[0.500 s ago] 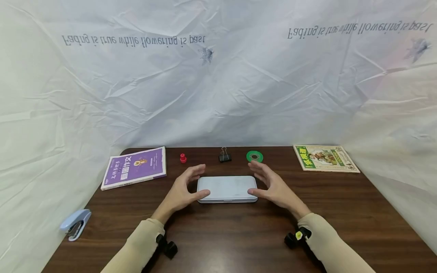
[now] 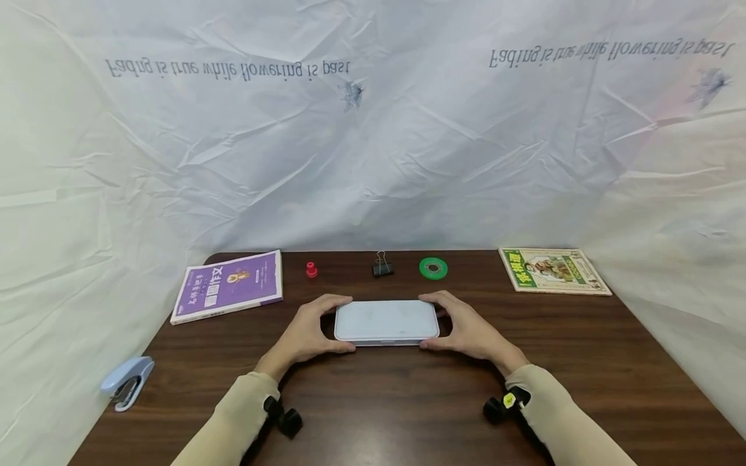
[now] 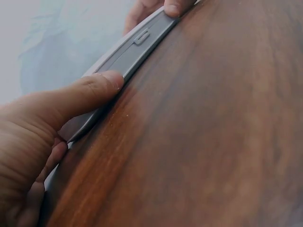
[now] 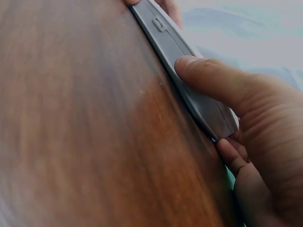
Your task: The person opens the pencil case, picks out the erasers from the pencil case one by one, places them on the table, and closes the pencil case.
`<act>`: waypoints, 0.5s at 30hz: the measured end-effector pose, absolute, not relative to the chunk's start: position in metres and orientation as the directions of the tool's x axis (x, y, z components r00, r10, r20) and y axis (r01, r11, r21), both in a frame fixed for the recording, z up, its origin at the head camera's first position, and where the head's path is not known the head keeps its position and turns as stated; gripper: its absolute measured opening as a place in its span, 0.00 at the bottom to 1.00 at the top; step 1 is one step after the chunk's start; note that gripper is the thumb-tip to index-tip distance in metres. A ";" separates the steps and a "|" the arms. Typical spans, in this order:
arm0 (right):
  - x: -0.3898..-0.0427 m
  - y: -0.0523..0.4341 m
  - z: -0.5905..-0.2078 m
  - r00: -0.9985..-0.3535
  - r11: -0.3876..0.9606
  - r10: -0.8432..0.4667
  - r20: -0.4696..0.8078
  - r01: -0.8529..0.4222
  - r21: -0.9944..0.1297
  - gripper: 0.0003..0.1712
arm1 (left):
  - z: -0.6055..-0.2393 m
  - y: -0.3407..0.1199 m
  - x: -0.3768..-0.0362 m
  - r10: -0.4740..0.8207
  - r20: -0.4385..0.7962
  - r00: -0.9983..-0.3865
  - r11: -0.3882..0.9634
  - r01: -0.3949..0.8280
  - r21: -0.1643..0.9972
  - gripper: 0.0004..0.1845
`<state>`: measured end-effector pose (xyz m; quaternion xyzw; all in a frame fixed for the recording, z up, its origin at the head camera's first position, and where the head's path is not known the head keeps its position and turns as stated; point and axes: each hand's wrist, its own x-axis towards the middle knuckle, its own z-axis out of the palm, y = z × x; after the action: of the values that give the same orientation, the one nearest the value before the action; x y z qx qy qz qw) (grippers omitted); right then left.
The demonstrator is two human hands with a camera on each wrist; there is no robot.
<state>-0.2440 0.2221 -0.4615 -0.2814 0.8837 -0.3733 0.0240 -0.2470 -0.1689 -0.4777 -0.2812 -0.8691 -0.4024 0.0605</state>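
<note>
Your left hand (image 2: 307,336) and right hand (image 2: 469,332) grasp the flat, pale grey rectangular plastic case (image 2: 386,321) by its two short ends, near the middle of the dark brown wooden table (image 2: 408,401). On the left end, your fingers curl over the far edge at 12 o'clock and your thumb (image 3: 90,92) presses the near long side at 6 o'clock. The right hand mirrors this, with its thumb (image 4: 208,78) on the same near side. Both wrist views show the thumb tips set against the seam of the case, with its small latch (image 3: 141,37) between them and untouched.

Beyond the case, at 12 o'clock, lies a black binder clip (image 2: 381,266). A small red knob (image 2: 311,270) sits at 11 o'clock and a green tape roll (image 2: 434,267) at 1 o'clock. A purple paperback book (image 2: 230,285) lies further out at 10 o'clock, a green illustrated book (image 2: 553,270) at 2 o'clock, and a light blue stapler (image 2: 125,382) at 8 o'clock by the table's edge.
</note>
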 end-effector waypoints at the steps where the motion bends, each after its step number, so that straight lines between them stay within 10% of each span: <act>1: -0.245 0.222 -0.462 -0.841 0.561 -0.513 0.170 -0.479 -0.675 0.55 | -0.478 -0.169 -0.247 0.436 0.328 -0.838 0.521 0.532 0.667 0.54; 15: -0.264 0.224 -0.455 -0.836 0.443 -0.528 0.150 -0.422 -0.791 0.37 | -0.475 -0.167 -0.243 0.397 0.307 -0.865 0.570 0.495 0.656 0.54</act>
<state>-0.2641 0.2242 -0.4554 -0.2805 0.8473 -0.4471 0.0593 -0.2428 -0.1667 -0.4746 -0.2524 -0.8838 -0.3890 0.0628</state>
